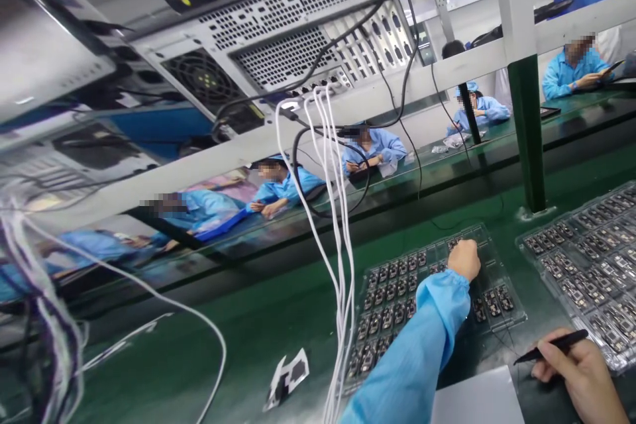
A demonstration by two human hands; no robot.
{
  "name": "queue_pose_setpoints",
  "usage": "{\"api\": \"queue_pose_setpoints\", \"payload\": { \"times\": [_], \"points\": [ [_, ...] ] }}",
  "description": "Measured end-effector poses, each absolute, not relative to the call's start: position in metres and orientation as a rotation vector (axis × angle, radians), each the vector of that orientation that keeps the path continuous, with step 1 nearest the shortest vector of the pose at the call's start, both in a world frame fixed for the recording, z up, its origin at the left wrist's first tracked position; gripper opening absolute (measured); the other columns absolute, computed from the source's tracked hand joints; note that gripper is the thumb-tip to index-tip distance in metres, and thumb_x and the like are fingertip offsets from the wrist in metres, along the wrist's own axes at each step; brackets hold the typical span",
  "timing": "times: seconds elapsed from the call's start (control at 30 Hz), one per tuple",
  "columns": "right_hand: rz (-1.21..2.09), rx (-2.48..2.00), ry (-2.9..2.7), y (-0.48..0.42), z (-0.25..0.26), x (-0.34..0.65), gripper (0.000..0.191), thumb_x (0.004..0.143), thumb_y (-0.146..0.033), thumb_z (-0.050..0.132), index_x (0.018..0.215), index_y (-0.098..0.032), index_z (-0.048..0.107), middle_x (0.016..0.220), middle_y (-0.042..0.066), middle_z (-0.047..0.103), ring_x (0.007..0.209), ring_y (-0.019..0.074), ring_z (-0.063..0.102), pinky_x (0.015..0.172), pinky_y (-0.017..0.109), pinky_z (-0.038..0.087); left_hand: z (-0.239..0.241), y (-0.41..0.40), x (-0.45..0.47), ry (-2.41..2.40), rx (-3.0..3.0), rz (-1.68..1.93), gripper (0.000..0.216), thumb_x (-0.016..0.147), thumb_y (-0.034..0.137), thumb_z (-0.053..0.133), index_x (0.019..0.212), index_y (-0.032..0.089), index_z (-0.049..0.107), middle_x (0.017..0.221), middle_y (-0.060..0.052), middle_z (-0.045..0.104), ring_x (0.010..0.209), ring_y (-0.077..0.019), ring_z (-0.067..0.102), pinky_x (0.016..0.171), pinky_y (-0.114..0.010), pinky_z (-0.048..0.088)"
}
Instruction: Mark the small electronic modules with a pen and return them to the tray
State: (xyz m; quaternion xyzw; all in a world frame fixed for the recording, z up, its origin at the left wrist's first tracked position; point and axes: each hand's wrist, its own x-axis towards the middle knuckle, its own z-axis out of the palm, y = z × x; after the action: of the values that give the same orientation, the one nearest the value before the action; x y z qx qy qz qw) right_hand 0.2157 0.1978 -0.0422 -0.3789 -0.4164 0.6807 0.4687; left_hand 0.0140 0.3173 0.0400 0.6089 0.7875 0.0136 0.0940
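My left hand (464, 260), in a blue sleeve (422, 351), reaches over the far part of a clear plastic tray (519, 318). Its fingers are closed and point down into the tray, and whatever they pinch is hidden. Rows of small dark circuit modules (390, 291) fill the tray's left side, and a few more (491, 303) lie at its near right. Lower right, my right hand (576, 368) grips a slim black pen-shaped tool (561, 342), its pointed tip aimed left. Just below that tip lies a pale sheet (479, 401).
A second module tray (591, 265) lies at the right. White cables (342, 265) hang in front of the first tray. A computer case (298, 33) sits on the shelf above, beside a green post (527, 139). Co-workers in blue (375, 149) sit along the bench opposite.
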Motion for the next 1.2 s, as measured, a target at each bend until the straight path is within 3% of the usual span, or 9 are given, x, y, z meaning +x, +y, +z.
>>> {"api": "queue_pose_setpoints", "payload": {
  "times": [0.1, 0.23, 0.4, 0.57, 0.77, 1.2],
  "points": [
    [1.652, -0.956, -0.968, 0.196, -0.04, 0.217, 0.032, 0.07, -0.047, 0.071, 0.07, -0.015, 0.065, 0.053, 0.007, 0.067, 0.048, 0.0179, 0.06, 0.049, 0.025, 0.046, 0.062, 0.306, 0.009, 2.256, 1.766, 0.261, 0.016, 0.076, 0.001, 0.051, 0.085, 0.008, 0.063, 0.092, -0.013, 0.065, 0.096, -0.0237, 0.06, 0.083, -0.035, 0.048],
    [1.616, -0.989, -0.929, 0.195, -0.041, 0.22, 0.033, 0.066, -0.047, 0.074, 0.069, -0.015, 0.067, 0.053, 0.007, 0.067, 0.049, 0.0183, 0.061, 0.049, 0.026, 0.048, 0.104, 0.253, -0.001, 2.04, 1.676, 0.527, 0.024, 0.082, 0.003, 0.043, 0.1, 0.01, 0.057, 0.092, -0.007, 0.065, 0.085, -0.0152, 0.063, 0.072, -0.024, 0.051],
    [1.696, -0.892, -0.908, 0.198, -0.051, 0.228, 0.027, 0.065, -0.038, 0.077, 0.071, -0.014, 0.068, 0.058, 0.008, 0.068, 0.052, 0.0178, 0.063, 0.051, 0.023, 0.051, 0.133, 0.145, -0.013, 1.374, 1.134, 1.138, 0.017, 0.081, 0.026, 0.062, 0.09, 0.013, 0.055, 0.084, -0.007, 0.064, 0.071, -0.017, 0.065, 0.057, -0.024, 0.053],
    [1.73, -0.826, -0.898, 0.199, -0.043, 0.228, 0.017, 0.07, -0.03, 0.076, 0.074, -0.016, 0.069, 0.062, 0.006, 0.069, 0.055, 0.0172, 0.065, 0.052, 0.022, 0.053, 0.079, 0.092, -0.005, 1.238, 0.638, 1.259, 0.032, 0.074, 0.037, 0.071, 0.088, 0.015, 0.052, 0.072, -0.004, 0.065, 0.049, -0.0132, 0.061, 0.043, -0.019, 0.047],
    [1.767, -0.807, -1.113, 0.187, -0.026, 0.207, 0.015, 0.074, -0.029, 0.072, 0.075, -0.015, 0.068, 0.061, 0.006, 0.068, 0.055, 0.0166, 0.064, 0.054, 0.023, 0.053, 0.005, 0.092, 0.03, 1.252, 0.347, 1.244, 0.041, 0.066, 0.042, 0.076, 0.083, 0.008, 0.059, 0.084, -0.011, 0.066, 0.054, -0.0127, 0.063, 0.045, -0.018, 0.048],
    [1.739, -1.018, -1.402, 0.182, -0.021, 0.181, 0.025, 0.075, -0.039, 0.069, 0.072, -0.015, 0.063, 0.056, 0.004, 0.068, 0.051, 0.0156, 0.064, 0.051, 0.022, 0.053, -0.002, 0.091, 0.037, 1.153, 0.345, 1.237, 0.038, 0.064, 0.029, 0.078, 0.095, 0.009, 0.067, 0.089, -0.011, 0.065, 0.07, -0.0169, 0.064, 0.061, -0.023, 0.051]
  ]
}}
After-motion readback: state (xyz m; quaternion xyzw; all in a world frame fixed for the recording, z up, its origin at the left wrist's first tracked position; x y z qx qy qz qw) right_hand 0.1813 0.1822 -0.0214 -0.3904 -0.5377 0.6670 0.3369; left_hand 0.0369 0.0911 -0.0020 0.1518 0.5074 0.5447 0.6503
